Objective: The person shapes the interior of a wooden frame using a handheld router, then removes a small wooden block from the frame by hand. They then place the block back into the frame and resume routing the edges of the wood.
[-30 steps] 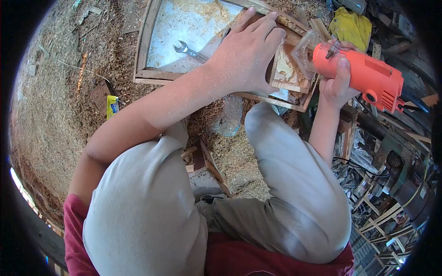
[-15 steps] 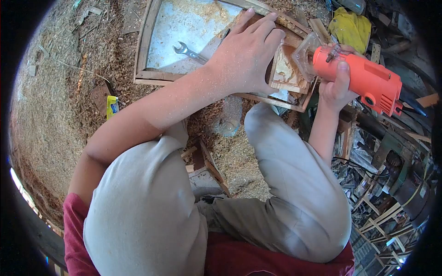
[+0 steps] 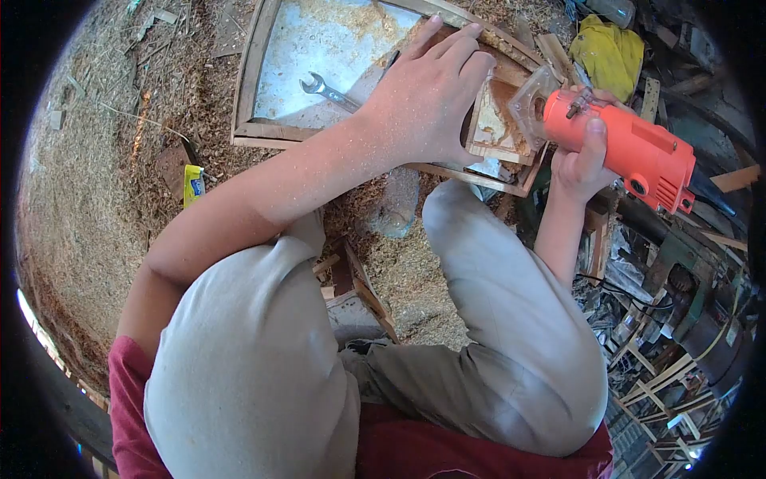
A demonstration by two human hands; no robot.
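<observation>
Beside the flat left hand [image 3: 423, 96], right hand [image 3: 582, 164] clasps a likely router [image 3: 638, 152].

We're looking at a combination wrench [image 3: 329, 90] lying on a dusty metal sheet [image 3: 315, 40], open end towards the left. Sawdust [image 3: 88, 199] carpets the ground all down the left side, and there we spot a small yellow packet [image 3: 192, 184] just beside a flat brown scrap [image 3: 171, 166]. Lower down, a clear plastic bottle [image 3: 396, 203] lies half sunk in shavings, with wooden offcuts [image 3: 359, 291] piled below it. Up at top right we've got a crumpled yellow cloth [image 3: 608, 48]. Over on the right it's clutter: a black cable [image 3: 594, 279], greenish metal parts [image 3: 678, 251], and pale wooden frames [image 3: 654, 375] stacked near the bottom corner.
</observation>
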